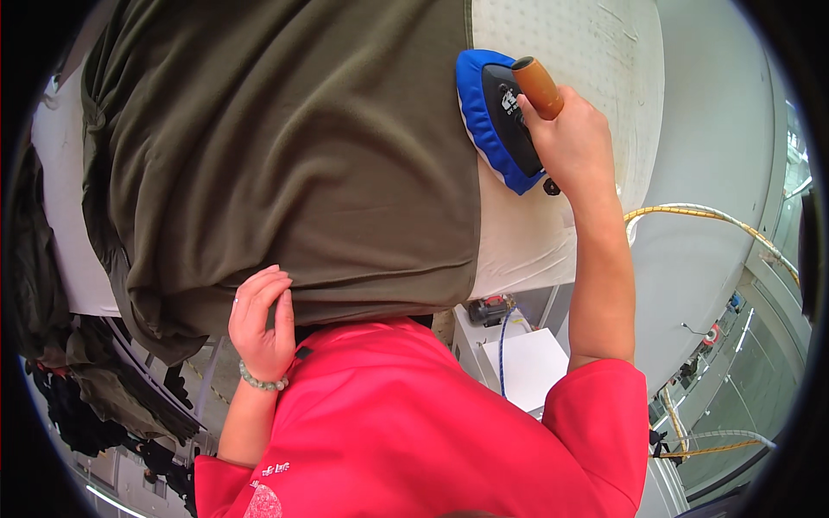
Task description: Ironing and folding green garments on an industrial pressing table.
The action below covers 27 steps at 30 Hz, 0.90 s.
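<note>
- Firmly closed, the right hand (pixel 574 142) has its grip wrapped around the brown handle (pixel 537 86) of an iron (pixel 496 121), the thumb on the left side and the front end of the handle jutting out past the fingers.
- The iron, dark on top with a ruffled blue cover (pixel 474 104) around it, is at the right edge of the olive-green cloth (pixel 302 173), its left side overlapping that edge in this view; whether its base presses down cannot be told.
- The left hand (pixel 263 324) has a loose grip, fingers together and slightly curved, thumb apart, with nothing visibly grasped; its fingertips lie over the cloth near the lower edge, though the exact contact is unclear.
- A beaded bracelet (pixel 263 378) circles the left wrist.
- The cloth spreads in soft folds across the pale tabletop (pixel 527 246), draping over its near edge beside the red shirt (pixel 414 414).
- A yellow-and-white hose (pixel 712 211) curves away to the right.
</note>
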### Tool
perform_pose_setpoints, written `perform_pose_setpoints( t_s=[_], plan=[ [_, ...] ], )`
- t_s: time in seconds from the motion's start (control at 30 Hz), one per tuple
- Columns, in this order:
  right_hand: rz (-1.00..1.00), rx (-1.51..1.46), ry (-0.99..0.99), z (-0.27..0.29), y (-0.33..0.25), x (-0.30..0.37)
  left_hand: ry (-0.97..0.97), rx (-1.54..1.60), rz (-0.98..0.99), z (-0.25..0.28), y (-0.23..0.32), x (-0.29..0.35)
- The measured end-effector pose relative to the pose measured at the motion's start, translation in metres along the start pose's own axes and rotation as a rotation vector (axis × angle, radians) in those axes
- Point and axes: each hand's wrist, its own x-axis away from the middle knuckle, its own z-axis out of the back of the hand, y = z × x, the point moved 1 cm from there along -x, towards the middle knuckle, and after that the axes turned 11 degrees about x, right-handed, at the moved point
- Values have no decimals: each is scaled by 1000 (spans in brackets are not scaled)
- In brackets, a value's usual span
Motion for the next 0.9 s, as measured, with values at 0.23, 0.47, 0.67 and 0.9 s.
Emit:
perform_pose_setpoints(
  t_s=[0.23, 0.47, 0.67, 0.9],
  plan=[
    [-5, 50, -50, 12, -11, -43, -2, 28, 27, -1, 1, -5],
    [31, 80, -29, 19, -18, -90, 13, 39, 35, 1, -1, -10],
    [56, 35, 11, 25, -25, -141, 36, 42, 57, 4, -2, -12],
    [-105, -40, -116, 48, -52, -200, 40, 51, 102, 10, -3, -13]
  ],
)
